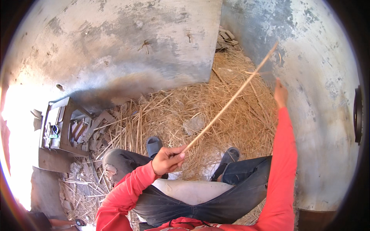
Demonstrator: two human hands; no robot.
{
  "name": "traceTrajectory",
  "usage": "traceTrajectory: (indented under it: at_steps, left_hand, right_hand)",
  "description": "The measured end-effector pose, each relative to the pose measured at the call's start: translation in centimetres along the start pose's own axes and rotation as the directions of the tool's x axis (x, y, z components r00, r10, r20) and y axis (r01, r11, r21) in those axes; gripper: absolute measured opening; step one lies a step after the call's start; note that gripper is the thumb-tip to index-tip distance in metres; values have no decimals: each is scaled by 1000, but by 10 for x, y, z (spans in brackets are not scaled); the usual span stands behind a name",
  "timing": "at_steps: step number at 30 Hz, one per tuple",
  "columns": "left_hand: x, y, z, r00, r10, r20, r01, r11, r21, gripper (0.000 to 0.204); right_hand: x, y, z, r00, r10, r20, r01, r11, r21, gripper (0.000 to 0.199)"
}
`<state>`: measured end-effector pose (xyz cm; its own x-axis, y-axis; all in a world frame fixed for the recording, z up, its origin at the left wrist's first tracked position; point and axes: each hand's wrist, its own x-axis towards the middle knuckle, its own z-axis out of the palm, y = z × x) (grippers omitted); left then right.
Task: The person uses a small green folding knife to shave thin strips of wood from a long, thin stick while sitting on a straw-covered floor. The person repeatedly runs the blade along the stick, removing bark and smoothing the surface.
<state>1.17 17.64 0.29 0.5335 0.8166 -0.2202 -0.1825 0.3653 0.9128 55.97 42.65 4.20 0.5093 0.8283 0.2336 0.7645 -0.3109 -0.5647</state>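
Observation:
My left hand (169,159) is closed around the near end of a long, thin wooden stick (227,104). The stick slants up to the right, its far end in front of the grey wall. Beyond its right side, my right hand (281,94) is raised with the fingers closed; what it grips is blurred and I cannot make it out. A thin curled shaving (280,57) hangs in the air by the stick's far end, and another pale strip (252,72) crosses the stick. Below lies a thick heap of straw-coloured shavings (173,104) in front of my feet.
Dark sandals (154,145) are on my feet. At left stands a small wooden stand (63,127) with small items on it, beside broken wood scraps (101,121). Worn walls (135,42) rise ahead and at right. Part of another person (58,222) shows at lower left.

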Motion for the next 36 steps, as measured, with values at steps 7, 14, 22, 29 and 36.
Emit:
traceTrajectory:
  at_steps: [7, 14, 22, 29, 36]
  left_hand:
    - [8, 24, -10, 996, 51, -78, -71, 959, -273, 44]
    - [20, 31, -1, 994, 72, -80, -89, 967, -239, 44]
    - [27, 18, 1, 991, 86, -101, -102, 980, -170, 45]
    - [33, 17, 10, 985, 104, -136, -121, 985, -124, 44]
    - [34, 6, 9, 973, 33, -227, -92, 963, -254, 36]
  right_hand:
    - [-53, -37, -7, 981, -191, 16, 189, 976, 110, 81]
    - [-150, -141, -16, 856, -464, 227, 402, 875, 270, 71]
    - [-217, -176, 1, 623, -694, 361, 512, 711, 482, 57]
    - [-287, -192, 10, 440, -717, 540, 548, 691, 472, 51]
    - [-301, -186, 42, 393, -726, 565, 651, 653, 387, 49]
